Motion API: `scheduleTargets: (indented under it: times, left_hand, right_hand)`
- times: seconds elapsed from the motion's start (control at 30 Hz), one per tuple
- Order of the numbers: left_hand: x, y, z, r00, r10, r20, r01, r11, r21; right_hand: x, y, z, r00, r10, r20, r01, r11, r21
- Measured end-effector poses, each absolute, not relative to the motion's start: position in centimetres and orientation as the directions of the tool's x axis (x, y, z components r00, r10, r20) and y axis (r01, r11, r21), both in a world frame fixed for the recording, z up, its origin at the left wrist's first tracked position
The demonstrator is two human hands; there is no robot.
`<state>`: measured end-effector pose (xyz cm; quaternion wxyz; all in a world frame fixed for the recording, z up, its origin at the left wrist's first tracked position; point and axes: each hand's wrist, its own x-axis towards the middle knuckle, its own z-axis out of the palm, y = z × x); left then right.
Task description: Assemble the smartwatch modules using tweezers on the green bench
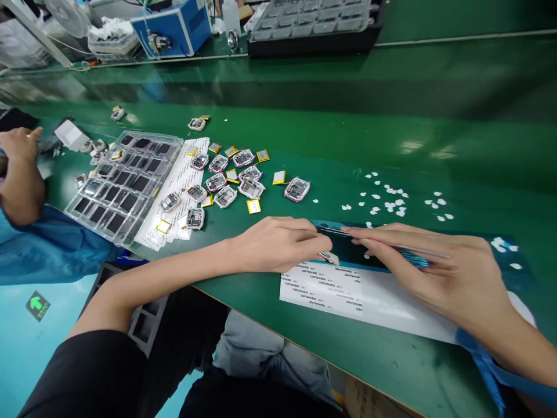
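Pinching a small pale part [331, 258] in my left hand [278, 244], I have most of it hidden behind my fingers. My right hand [452, 273] is closed around thin tweezers [429, 252], whose tips reach toward my left fingertips; whether they grip anything I cannot tell. My hands are near each other but apart, over a dark sheet [348, 247] and a printed paper [322, 287] on the green surface [270, 296].

I judge the work to be partway along. To my left lies a cluster of small open cases [297, 190], boards showing, with flat yellow-edged packs [253, 206] beside them rather than inside. None of these looks closed up, so I take it that plenty is left, though I cannot tell which ones are finished with. Loose white bits [394, 204] lie scattered beyond my right hand; used or waiting, I cannot say.

Farther left, a clear tray [170, 161] holds dark squares [116, 223] in many of its pockets, its right side beside white sheets [150, 232]. At the back, another clear tray [304, 26] sits on a black one [313, 49]; its pockets are too hazy to read. A basket [115, 51] there carries crumpled white tissue [111, 30].
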<state>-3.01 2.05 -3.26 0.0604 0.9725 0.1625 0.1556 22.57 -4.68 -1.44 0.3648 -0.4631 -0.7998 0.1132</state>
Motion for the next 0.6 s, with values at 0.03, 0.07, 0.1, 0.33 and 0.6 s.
scheduleTargets:
  times: [0.03,0.07,0.1,0.33,0.6]
  left_hand:
    - [-2.9,2.0,-3.3,0.900,0.317,0.298,0.282,-0.947,0.157]
    - [-2.9,1.9,-3.3,0.901,0.300,0.312,0.266,-0.952,0.149]
    - [-2.8,1.9,-3.3,0.900,0.294,0.322,0.260,-0.955,0.145]
    - [-2.4,2.1,-2.3,0.907,0.241,0.344,0.202,-0.969,0.145]
    - [-3.6,1.7,1.3,0.367,0.817,0.445,0.030,-0.489,0.872]
  right_hand:
    - [22.4,-4.8,-1.5,-0.345,0.786,0.512,0.659,0.592,-0.465]
    - [22.3,-4.9,-1.5,-0.385,0.747,0.542,0.657,0.634,-0.407]
    - [22.3,-5.0,-1.6,-0.423,0.709,0.564,0.655,0.670,-0.351]
    - [22.8,-5.4,0.2,-0.428,0.605,0.672,0.839,0.542,0.046]
    - [23.5,-6.1,-0.8,-0.435,0.558,0.707,0.803,0.596,0.023]
